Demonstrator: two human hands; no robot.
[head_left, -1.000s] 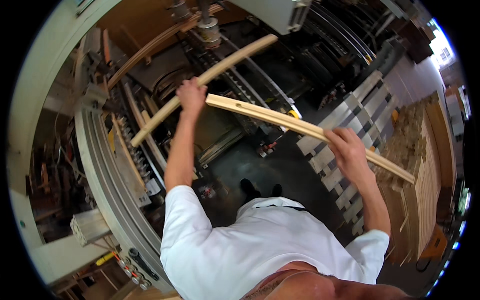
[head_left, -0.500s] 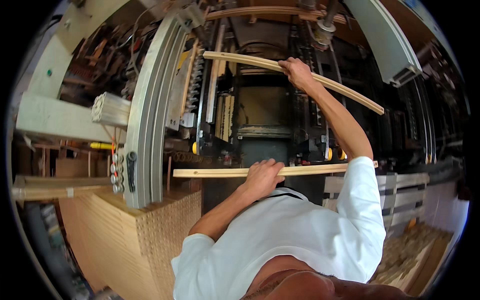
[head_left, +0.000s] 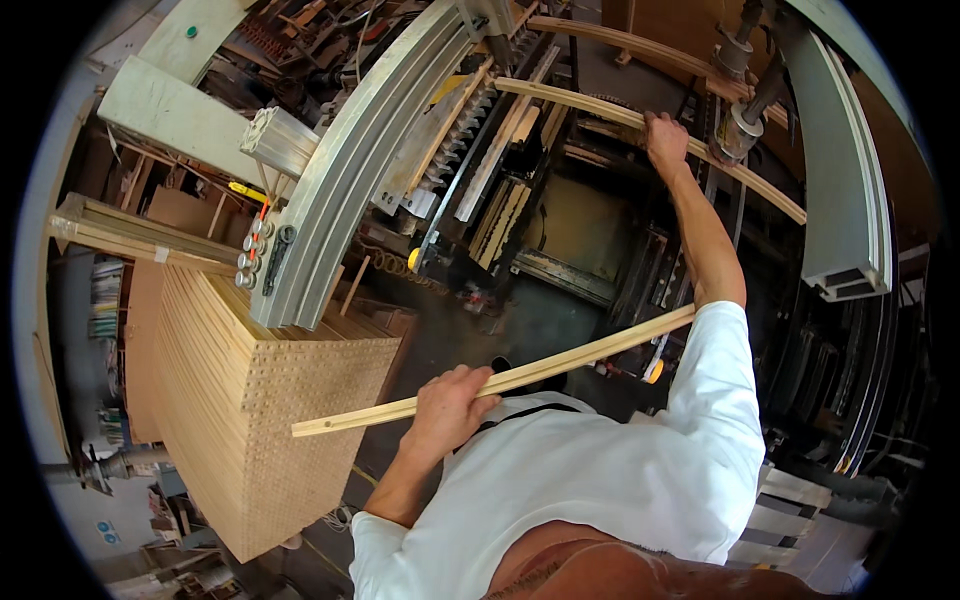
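Note:
My left hand (head_left: 452, 404) is closed around a long, pale wooden strip (head_left: 560, 366), close to my waist. A small hole shows near this strip's left end, which overlaps the front of a big stack of wooden strips (head_left: 310, 410) in the view. The strip's right end meets my right upper arm in the picture. Stretched out ahead, my right hand (head_left: 666, 140) has its fingers wrapped over a second wooden strip (head_left: 575, 97), which spans the machine's rails from side to side. Part of that strip is hidden behind the fingers.
A grooved aluminium beam (head_left: 350, 170) with a row of knobs (head_left: 252, 250) rises on the left. At the right stands a grey metal column (head_left: 845, 180). Vertical spindles (head_left: 740, 130) hang near the second strip's right end. Yellow-capped rails (head_left: 440, 215) run through the machine.
The view has swung round. The left-hand strip has tilted, its left end now lower and in front of the stack. The right-hand strip sits farther off, closer to the spindles.

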